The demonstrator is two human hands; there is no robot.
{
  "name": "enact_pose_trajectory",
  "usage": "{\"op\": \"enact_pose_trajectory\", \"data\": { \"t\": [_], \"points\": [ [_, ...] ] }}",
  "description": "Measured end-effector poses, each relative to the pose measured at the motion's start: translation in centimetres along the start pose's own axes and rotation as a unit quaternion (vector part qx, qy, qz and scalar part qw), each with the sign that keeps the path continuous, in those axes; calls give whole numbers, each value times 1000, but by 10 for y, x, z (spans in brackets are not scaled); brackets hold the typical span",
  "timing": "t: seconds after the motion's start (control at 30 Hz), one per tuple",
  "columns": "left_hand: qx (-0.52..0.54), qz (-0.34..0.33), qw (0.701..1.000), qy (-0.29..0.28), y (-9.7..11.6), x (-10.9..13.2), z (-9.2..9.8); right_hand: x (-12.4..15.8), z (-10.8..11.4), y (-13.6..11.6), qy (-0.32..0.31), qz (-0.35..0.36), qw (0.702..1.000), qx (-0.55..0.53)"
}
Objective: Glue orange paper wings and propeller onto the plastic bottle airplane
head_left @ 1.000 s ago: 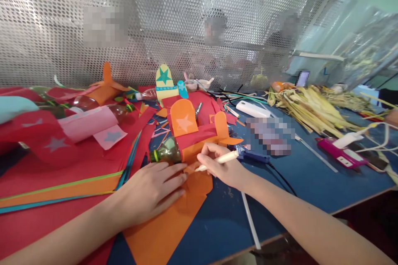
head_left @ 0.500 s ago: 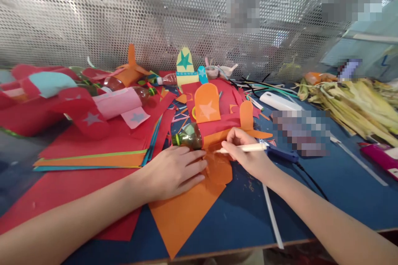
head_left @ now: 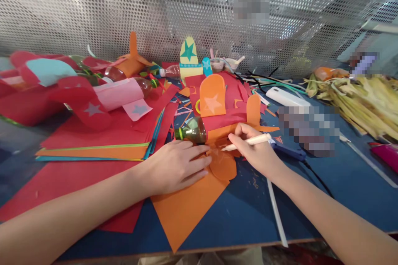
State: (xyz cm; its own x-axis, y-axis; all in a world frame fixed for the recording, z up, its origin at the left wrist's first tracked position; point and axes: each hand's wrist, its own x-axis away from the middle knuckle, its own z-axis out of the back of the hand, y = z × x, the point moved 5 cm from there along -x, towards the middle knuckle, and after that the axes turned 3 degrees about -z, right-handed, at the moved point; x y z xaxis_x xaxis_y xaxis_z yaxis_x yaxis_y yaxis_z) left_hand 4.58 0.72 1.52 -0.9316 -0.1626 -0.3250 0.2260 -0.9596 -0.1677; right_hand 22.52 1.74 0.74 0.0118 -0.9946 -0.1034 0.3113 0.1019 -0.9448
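My right hand [head_left: 256, 149] is closed round a white pen [head_left: 247, 142], its tip at a faint star outline on an orange paper wing [head_left: 226, 167]. That wing belongs to a bottle airplane: a green plastic bottle [head_left: 195, 129] lying on its side with orange and red paper around it. Its other wing [head_left: 212, 96], standing up at the far side, bears a pale star, and an orange tail fin [head_left: 253, 109] rises at the right. My left hand [head_left: 178, 166] lies flat, fingers stretched out over the wing's left edge and an orange sheet [head_left: 180, 211].
Stacked coloured paper [head_left: 93, 149] and several finished paper-and-bottle airplanes [head_left: 120, 93] fill the left. To the right are a blue glue gun [head_left: 289, 152] with a black cord, a white strip [head_left: 276, 213] and dried husks [head_left: 357, 99]. A perforated metal sheet [head_left: 124, 8] stands behind.
The pen in my right hand is tilted more steeply, and its tip has shifted slightly over the wing. My left hand stays flat in place. The whole view has shifted a little.
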Motion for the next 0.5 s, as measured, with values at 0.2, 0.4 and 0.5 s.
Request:
{"op": "enact_pose_trajectory", "data": {
  "t": [0.2,0.4,0.5],
  "points": [
    [2,2,1000,3,0,-1,0,0,-3,1,-6,-11,1000,-15],
    [0,1,1000,3,0,-2,1,-1,-2,10,-7,-27,1000,12],
    [3,1,1000,4,0,-1,1,-1,-2,15,-19,-35,999,0]
  ]
}}
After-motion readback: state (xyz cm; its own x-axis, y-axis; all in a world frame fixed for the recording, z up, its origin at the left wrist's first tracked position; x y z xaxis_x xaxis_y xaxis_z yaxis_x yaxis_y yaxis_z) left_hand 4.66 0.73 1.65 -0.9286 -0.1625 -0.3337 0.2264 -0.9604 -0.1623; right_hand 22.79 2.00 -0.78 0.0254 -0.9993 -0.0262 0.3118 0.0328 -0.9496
